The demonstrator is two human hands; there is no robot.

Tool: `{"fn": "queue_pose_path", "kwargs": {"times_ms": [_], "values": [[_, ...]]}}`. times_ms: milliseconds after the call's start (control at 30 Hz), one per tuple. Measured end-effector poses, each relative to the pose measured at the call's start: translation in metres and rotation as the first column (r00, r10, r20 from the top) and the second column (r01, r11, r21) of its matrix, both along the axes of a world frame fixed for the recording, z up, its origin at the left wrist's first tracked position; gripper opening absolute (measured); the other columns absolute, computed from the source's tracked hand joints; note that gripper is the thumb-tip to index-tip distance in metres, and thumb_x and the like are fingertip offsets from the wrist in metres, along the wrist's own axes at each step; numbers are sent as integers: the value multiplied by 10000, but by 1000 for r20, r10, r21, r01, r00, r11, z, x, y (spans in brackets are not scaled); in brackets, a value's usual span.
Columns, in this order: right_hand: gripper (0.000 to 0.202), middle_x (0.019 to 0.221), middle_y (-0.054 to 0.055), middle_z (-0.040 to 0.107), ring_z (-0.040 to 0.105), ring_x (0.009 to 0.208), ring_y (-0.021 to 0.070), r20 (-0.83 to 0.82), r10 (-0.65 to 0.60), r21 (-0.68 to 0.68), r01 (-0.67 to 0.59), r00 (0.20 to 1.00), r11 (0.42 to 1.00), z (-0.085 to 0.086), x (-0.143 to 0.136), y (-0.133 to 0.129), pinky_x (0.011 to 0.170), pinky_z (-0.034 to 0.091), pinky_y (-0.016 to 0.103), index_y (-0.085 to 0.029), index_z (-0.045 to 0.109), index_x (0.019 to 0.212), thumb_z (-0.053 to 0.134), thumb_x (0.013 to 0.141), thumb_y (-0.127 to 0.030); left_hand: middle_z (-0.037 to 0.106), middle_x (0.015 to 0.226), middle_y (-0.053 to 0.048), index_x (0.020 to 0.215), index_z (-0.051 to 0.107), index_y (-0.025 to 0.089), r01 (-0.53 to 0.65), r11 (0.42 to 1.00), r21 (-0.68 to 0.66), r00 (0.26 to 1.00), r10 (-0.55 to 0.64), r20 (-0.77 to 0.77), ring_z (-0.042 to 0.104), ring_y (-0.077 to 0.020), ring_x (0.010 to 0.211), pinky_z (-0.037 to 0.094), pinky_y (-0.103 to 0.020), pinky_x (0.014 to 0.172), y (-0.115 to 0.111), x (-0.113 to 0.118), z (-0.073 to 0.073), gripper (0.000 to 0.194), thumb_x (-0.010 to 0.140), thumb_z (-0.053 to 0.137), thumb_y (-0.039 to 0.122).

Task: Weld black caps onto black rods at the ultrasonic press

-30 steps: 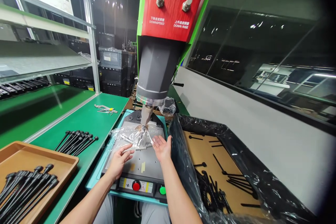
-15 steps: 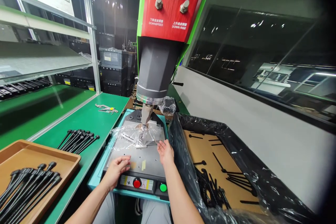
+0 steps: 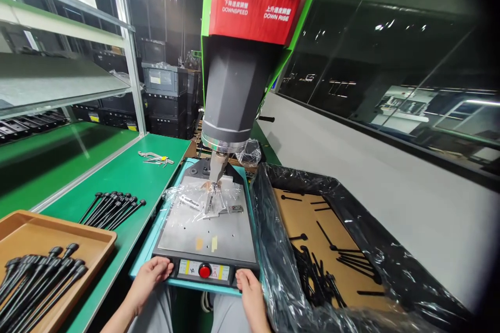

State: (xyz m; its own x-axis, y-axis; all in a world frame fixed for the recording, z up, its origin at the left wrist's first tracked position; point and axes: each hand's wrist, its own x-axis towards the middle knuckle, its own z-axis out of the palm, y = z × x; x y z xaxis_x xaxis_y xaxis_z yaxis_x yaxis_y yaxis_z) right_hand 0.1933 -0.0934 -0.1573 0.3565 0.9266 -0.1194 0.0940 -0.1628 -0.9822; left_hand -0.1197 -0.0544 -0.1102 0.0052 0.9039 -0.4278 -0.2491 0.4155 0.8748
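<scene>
At the left end of the control panel [image 3: 183,267] is my left hand [image 3: 154,272], its fingers curled together and touching the panel, with nothing visible in them. My right hand [image 3: 250,291] is at the other end, fingers also curled in, covering the spot where the green button was visible. A red button [image 3: 204,270] sits between the hands. Behind them lies the grey metal plate [image 3: 183,242] with two tape pieces. On the plate, a fixture [image 3: 236,209] is partly covered by clear plastic film [image 3: 230,193], directly under the welding horn [image 3: 217,166].
The red and green press head [image 3: 250,15] overhangs the plate. To the right, a box lined with black plastic [image 3: 269,250] holds black long-stemmed parts [image 3: 312,276]. Left, similar parts [image 3: 113,208] lie on the green bench [image 3: 156,182], others in an orange-brown tray [image 3: 89,237]. Pliers [image 3: 154,158] lie farther back.
Both hands have moved down toward me from above the plate to the front panel, and their fingers have curled in. The right hand now hides the green button. The view has tilted slightly down.
</scene>
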Motion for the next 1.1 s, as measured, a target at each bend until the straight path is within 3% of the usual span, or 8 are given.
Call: {"fn": "queue_pose_path", "kwargs": {"times_ms": [167,333,433,633,733,900,1100], "values": [[287,780,67,641,582,793,269,81,28,72,-34,996,997,6,-4,-4,730,442,341,-245,654,678,574,763,-508,720,711,-55,731,662,165,21,999,50,998,-17,-63,636,-179,681,460,-258,641,-5,3,4,467,544,772,578],[409,712,48,611,508,597,187,-38,131,-44,-133,991,990,13,-14,-19,500,358,263,-206,625,721,521,796,-594,675,658,-27,744,644,160,141,985,98,979,-124,-159,546,-143,569,384,-245,556,-21,1,10,426,647,700,570],[479,672,27,585,451,531,141,-84,163,-37,-167,983,985,12,-21,-26,468,311,237,-183,613,737,499,801,-643,634,606,-10,715,608,159,198,976,90,961,-175,-216,469,-116,497,327,-239,516,-34,-3,-10,446,689,634,604],[514,648,8,565,431,510,116,-112,197,-31,-202,974,979,17,-31,-29,468,298,221,-175,599,730,496,797,-674,544,488,11,590,507,189,281,959,-28,905,-274,-324,389,-107,404,265,-239,449,-55,-10,-74,508,658,565,688],[519,654,14,571,437,514,115,-111,196,-12,-198,974,980,27,-35,-26,464,297,218,-173,598,724,512,786,-681,504,469,33,599,496,196,276,961,-29,903,-269,-335,378,-100,390,251,-229,429,-60,-9,-95,486,682,555,671],[533,665,33,584,447,515,111,-163,187,29,-185,969,982,41,-41,-20,456,300,216,-159,595,706,558,752,-689,493,486,37,587,466,198,252,968,-11,915,-242,-324,374,-93,407,251,-217,427,-59,-7,-104,436,711,569,604],[549,680,46,606,458,520,112,-156,174,18,-173,972,985,40,-38,-19,460,318,217,-153,601,720,548,754,-698,513,497,33,599,469,196,269,963,-28,915,-265,-305,365,-87,406,239,-215,434,-56,-10,-107,402,724,574,564]]}}
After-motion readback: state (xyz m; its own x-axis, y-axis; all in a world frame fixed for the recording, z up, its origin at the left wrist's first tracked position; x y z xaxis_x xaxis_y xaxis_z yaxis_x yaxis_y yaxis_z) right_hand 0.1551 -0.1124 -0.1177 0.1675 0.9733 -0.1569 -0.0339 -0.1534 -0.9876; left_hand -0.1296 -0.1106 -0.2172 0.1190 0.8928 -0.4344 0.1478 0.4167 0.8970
